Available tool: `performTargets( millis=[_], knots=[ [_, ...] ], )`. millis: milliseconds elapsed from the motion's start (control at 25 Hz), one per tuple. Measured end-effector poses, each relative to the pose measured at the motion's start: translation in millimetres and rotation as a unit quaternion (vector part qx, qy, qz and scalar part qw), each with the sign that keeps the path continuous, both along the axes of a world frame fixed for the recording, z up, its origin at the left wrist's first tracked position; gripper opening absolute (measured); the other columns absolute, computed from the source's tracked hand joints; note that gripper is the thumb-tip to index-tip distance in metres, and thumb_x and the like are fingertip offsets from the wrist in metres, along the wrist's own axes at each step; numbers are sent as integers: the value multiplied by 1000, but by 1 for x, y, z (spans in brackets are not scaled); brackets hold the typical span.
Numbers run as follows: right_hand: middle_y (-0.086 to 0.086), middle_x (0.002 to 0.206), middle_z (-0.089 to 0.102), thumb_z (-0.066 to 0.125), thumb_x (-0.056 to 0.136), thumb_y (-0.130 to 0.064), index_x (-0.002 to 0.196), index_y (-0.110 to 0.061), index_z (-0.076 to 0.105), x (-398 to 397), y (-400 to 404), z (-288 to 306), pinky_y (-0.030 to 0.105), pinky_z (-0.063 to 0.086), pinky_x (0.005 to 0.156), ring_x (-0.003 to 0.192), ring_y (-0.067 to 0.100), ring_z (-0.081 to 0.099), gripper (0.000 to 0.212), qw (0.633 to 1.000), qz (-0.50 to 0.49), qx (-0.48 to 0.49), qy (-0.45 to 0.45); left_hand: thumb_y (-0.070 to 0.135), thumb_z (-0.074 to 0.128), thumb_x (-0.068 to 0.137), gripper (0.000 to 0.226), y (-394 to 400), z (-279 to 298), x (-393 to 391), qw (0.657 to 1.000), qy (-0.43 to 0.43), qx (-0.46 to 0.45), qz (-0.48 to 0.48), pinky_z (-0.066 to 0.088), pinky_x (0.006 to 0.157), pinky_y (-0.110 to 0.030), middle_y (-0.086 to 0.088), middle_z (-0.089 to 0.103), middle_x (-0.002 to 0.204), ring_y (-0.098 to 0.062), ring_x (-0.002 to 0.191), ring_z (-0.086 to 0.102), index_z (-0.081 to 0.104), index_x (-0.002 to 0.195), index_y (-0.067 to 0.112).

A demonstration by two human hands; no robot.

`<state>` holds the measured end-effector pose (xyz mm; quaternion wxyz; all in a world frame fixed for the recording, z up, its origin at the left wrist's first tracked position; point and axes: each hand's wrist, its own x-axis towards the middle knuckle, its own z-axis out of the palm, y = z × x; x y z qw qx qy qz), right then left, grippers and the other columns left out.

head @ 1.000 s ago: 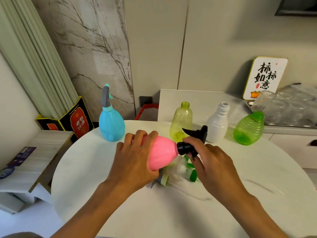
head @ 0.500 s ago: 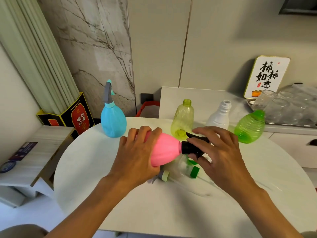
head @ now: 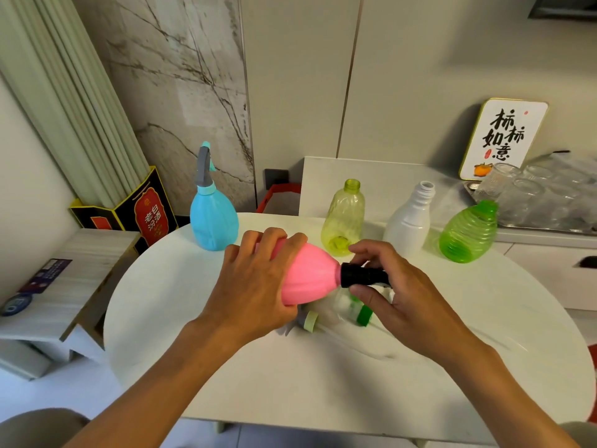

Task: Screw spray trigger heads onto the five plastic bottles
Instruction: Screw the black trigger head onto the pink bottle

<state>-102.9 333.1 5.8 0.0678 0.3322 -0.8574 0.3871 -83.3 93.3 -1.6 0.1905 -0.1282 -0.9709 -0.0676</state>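
We've got the pink bottle (head: pixel 305 274) tipped sideways above the table (head: pixel 193 286), left hand (head: pixel 255 282) wrapped around its body to brace it, while right hand (head: pixel 399 300) fingers pinch the black trigger head (head: pixel 363 275) at the neck for twisting; 3 bottles behind wait uncapped.

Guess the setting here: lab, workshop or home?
Most likely a home dining area: a round white table by a marble-look wall panel, a sideboard tray of drinking glasses, and a framed calligraphy sign.
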Motion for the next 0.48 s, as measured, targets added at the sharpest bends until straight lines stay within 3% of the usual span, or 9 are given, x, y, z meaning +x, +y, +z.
performTargets(
  millis=[120, 280, 480],
  knots=[
    [-10, 94, 64, 57, 91, -47, 123, -52, 35, 2, -1, 4, 29, 51, 70, 82, 15, 64, 39, 999, -19, -43, -26, 48, 90, 46, 106, 1, 1, 1, 1000, 16, -3, -8, 52, 75, -47, -11, 57, 127, -34, 107, 56, 37, 133, 23],
    [3, 79, 63, 59, 90, -43, 116, -44, 46, 5, -7, 4, 23, 45, 49, 61, 12, 57, 28, 978, -56, -102, -170, 49, 91, 44, 105, 4, 0, 2, 999, 21, -26, -4, 52, 75, -47, -13, 59, 126, -36, 105, 57, 41, 133, 21],
    [-12, 90, 64, 74, 86, -19, 98, -34, 59, 5, -10, 3, 18, 48, 59, 69, 7, 58, 25, 971, -44, -116, -204, 50, 91, 43, 104, 8, -1, 1, 999, 13, -41, 3, 53, 74, -49, -15, 59, 126, -37, 105, 58, 51, 133, 16]
  ],
)
